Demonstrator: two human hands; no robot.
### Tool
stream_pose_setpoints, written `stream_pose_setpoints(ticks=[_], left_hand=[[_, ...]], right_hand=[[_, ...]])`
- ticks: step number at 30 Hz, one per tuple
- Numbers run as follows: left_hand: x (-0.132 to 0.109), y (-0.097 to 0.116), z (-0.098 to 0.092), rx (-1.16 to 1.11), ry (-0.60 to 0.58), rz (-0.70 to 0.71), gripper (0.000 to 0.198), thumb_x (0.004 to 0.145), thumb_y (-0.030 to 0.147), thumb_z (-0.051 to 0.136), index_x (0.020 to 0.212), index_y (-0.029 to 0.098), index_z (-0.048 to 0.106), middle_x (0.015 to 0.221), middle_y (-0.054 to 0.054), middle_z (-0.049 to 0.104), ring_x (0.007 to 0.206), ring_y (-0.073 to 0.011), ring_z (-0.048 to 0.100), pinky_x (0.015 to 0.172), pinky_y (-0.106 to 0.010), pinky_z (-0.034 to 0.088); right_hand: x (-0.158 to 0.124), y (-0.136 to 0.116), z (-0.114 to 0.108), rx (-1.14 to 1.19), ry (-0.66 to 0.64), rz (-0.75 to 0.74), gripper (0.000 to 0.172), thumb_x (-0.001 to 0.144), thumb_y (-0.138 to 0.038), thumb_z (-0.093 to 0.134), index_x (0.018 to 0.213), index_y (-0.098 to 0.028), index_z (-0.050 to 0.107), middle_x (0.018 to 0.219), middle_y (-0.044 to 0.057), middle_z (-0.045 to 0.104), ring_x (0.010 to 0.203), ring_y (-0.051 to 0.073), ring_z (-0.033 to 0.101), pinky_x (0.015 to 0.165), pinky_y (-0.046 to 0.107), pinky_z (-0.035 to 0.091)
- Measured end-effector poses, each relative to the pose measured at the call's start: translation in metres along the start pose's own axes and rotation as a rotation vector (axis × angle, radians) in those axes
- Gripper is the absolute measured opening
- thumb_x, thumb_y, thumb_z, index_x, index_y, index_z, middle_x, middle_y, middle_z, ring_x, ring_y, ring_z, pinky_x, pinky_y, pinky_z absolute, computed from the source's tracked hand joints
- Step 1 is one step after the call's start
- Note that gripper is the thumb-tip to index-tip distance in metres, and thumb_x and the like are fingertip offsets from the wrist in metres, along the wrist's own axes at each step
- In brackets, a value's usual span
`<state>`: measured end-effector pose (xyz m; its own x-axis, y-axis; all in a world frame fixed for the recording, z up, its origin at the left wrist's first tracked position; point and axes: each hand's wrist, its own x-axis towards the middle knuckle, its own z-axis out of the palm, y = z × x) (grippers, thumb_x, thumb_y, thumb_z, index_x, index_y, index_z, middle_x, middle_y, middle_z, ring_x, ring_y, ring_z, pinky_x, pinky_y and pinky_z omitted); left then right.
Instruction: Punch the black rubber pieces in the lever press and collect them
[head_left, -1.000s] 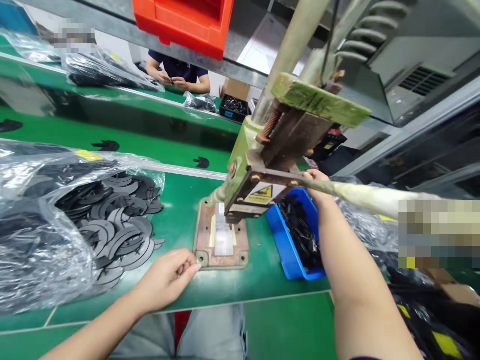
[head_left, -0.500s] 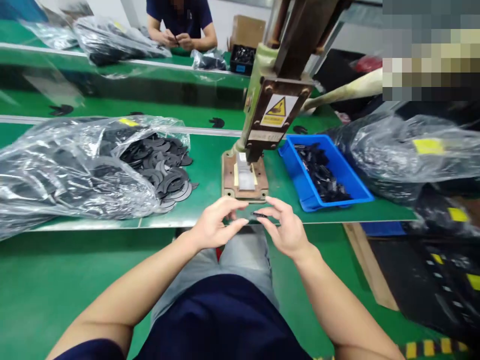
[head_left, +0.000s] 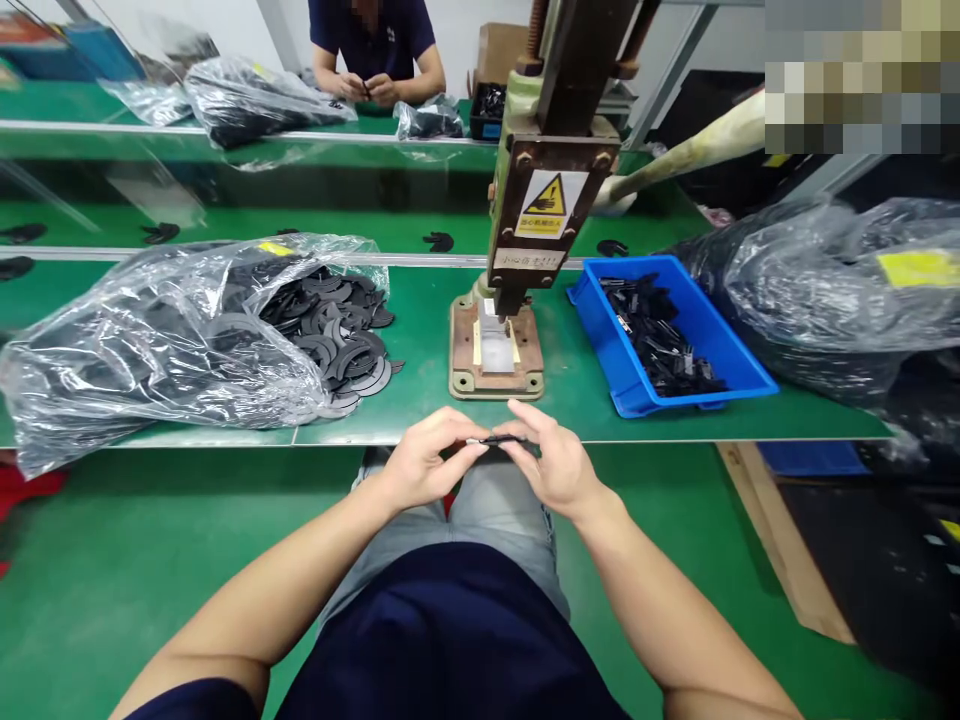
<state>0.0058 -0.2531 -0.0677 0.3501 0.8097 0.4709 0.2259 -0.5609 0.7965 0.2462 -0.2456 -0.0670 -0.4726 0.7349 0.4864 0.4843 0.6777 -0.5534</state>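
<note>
Head view: left hand [head_left: 435, 458] and right hand [head_left: 559, 462] pinch black part [head_left: 501, 440] between fingertips, near side of press [head_left: 525, 245], presumably for two-ended control; bin [head_left: 604, 340] at right, likely for reach.

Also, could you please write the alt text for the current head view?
A person's left hand and right hand hold a thin dark part near the edge of a green table, before a press. Left of it, dark curved pieces spill from a clear bag; right, a blue bin holds black parts.
</note>
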Motion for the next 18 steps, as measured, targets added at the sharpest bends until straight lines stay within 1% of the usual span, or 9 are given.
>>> stream_pose_setpoints(ticks=[3,5,7,9,10,12,14,16,18], left_hand=[[0.001,0.002,0.002,-0.063,-0.026,-0.105,0.02,0.097,0.031,0.069,0.114,0.021,0.075,0.103,-0.01,0.075,0.091,-0.0191,0.069,0.08,-0.034,0.058],[0.003,0.003,0.005,-0.215,-0.076,-0.279,0.024,0.099,0.039,0.066,0.112,0.019,0.073,0.102,-0.01,0.075,0.086,-0.0174,0.069,0.078,-0.033,0.059],[0.006,0.003,0.009,-0.448,-0.135,-0.495,0.03,0.099,0.046,0.065,0.106,0.017,0.068,0.096,-0.009,0.075,0.076,-0.0146,0.069,0.071,-0.03,0.058],[0.012,0.001,0.013,-0.658,-0.181,-0.67,0.036,0.094,0.05,0.072,0.095,0.016,0.062,0.089,-0.007,0.075,0.067,-0.0122,0.067,0.063,-0.026,0.055],[0.015,0.0,0.014,-0.727,-0.198,-0.724,0.039,0.089,0.05,0.078,0.09,0.016,0.059,0.087,-0.007,0.075,0.065,-0.0115,0.066,0.061,-0.025,0.054],[0.022,-0.004,0.012,-0.802,-0.214,-0.768,0.042,0.082,0.046,0.086,0.089,0.016,0.058,0.086,-0.006,0.074,0.064,-0.0106,0.066,0.059,-0.023,0.052],[0.032,-0.008,0.007,-0.821,-0.193,-0.741,0.042,0.081,0.043,0.087,0.103,0.016,0.063,0.085,-0.004,0.073,0.065,-0.0099,0.065,0.06,-0.022,0.051],[0.045,-0.016,-0.002,-0.787,-0.115,-0.671,0.05,0.082,0.041,0.087,0.119,0.017,0.065,0.085,-0.003,0.072,0.068,-0.0098,0.066,0.063,-0.023,0.052],[0.061,-0.027,-0.012,-0.729,-0.008,-0.592,0.052,0.082,0.043,0.086,0.122,0.016,0.065,0.086,-0.004,0.072,0.071,-0.011,0.067,0.066,-0.025,0.052]], right_hand=[[-0.002,0.005,-0.001,-0.046,0.004,-0.039,0.073,0.097,-0.019,0.057,0.161,-0.028,0.024,0.116,0.006,0.078,0.105,0.019,0.077,0.094,0.039,0.066],[0.0,0.007,-0.002,-0.068,-0.009,-0.086,0.072,0.097,-0.019,0.056,0.161,-0.029,0.025,0.116,0.006,0.078,0.104,0.02,0.077,0.091,0.04,0.067],[0.004,0.008,-0.004,-0.081,-0.032,-0.149,0.07,0.096,-0.019,0.057,0.16,-0.031,0.03,0.112,0.005,0.079,0.1,0.02,0.077,0.088,0.039,0.067],[0.011,0.007,-0.006,-0.095,-0.068,-0.226,0.068,0.096,-0.02,0.057,0.159,-0.032,0.033,0.107,0.004,0.079,0.097,0.019,0.077,0.085,0.038,0.066],[0.015,0.006,-0.009,-0.105,-0.091,-0.259,0.067,0.096,-0.02,0.057,0.159,-0.031,0.033,0.106,0.004,0.079,0.097,0.019,0.076,0.085,0.038,0.066],[0.024,0.006,-0.019,-0.131,-0.137,-0.288,0.066,0.097,-0.021,0.057,0.158,-0.03,0.035,0.115,0.006,0.078,0.103,0.02,0.076,0.089,0.039,0.066],[0.033,0.009,-0.036,-0.173,-0.143,-0.251,0.066,0.095,-0.024,0.061,0.156,-0.028,0.038,0.127,0.008,0.075,0.114,0.021,0.073,0.096,0.042,0.065],[0.044,0.016,-0.063,-0.219,-0.063,-0.168,0.064,0.092,-0.027,0.067,0.152,-0.028,0.044,0.132,0.008,0.072,0.121,0.023,0.071,0.105,0.046,0.063],[0.06,0.022,-0.095,-0.238,0.108,-0.072,0.059,0.09,-0.029,0.07,0.146,-0.028,0.051,0.129,0.008,0.073,0.121,0.024,0.071,0.11,0.047,0.06]])
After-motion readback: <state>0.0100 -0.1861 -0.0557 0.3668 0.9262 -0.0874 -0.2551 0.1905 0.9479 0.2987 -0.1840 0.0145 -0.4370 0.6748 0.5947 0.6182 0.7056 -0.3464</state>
